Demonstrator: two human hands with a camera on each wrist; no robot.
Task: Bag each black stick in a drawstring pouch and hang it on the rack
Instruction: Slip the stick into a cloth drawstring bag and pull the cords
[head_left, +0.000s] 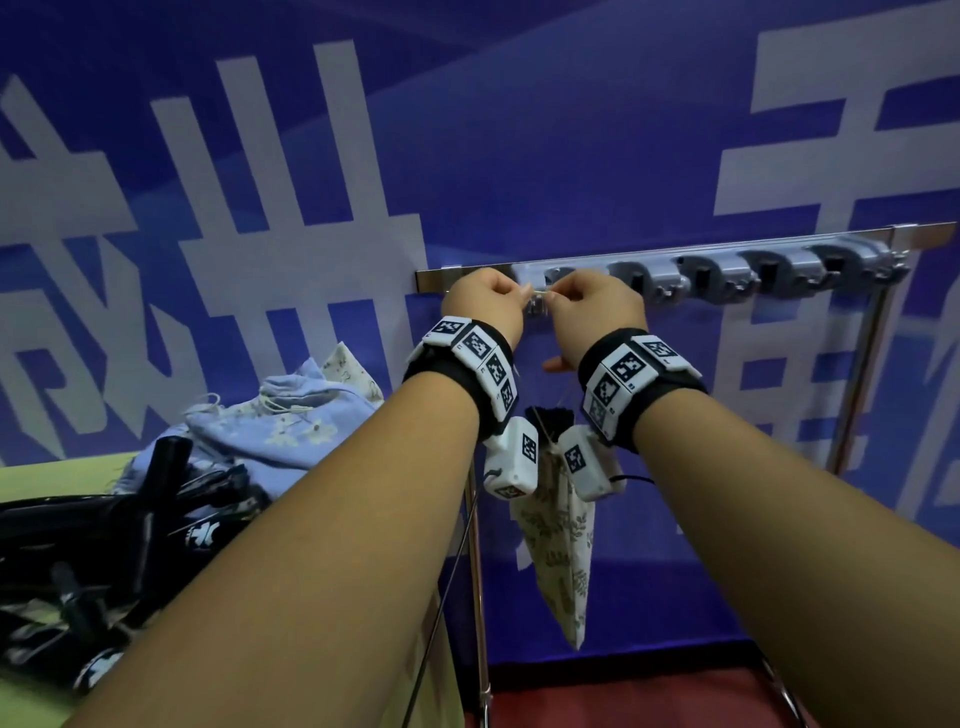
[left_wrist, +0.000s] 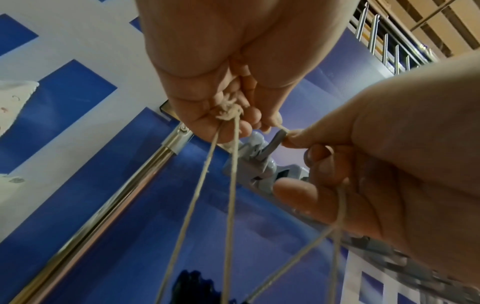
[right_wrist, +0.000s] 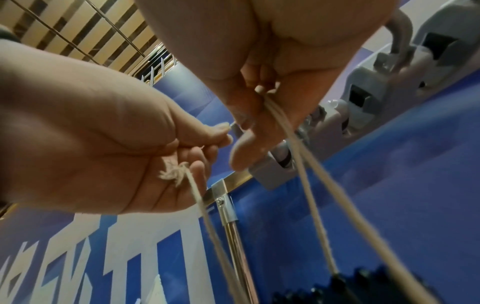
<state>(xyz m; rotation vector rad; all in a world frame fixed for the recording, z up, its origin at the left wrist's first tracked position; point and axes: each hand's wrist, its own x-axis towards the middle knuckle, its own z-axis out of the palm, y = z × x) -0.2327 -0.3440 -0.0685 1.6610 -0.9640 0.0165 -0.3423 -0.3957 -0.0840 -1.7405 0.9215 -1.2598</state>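
Left hand (head_left: 485, 304), right hand (head_left: 597, 306) both pinch drawstring (left_wrist: 231, 185) at rack (head_left: 727, 273) hook; banner writing unreadable.

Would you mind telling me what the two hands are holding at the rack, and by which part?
Both hold the drawstring of the leaf-print pouch. The left hand pinches it near its frayed knot, the right hand a stretch beside the grey hook. The pouch dangles below.
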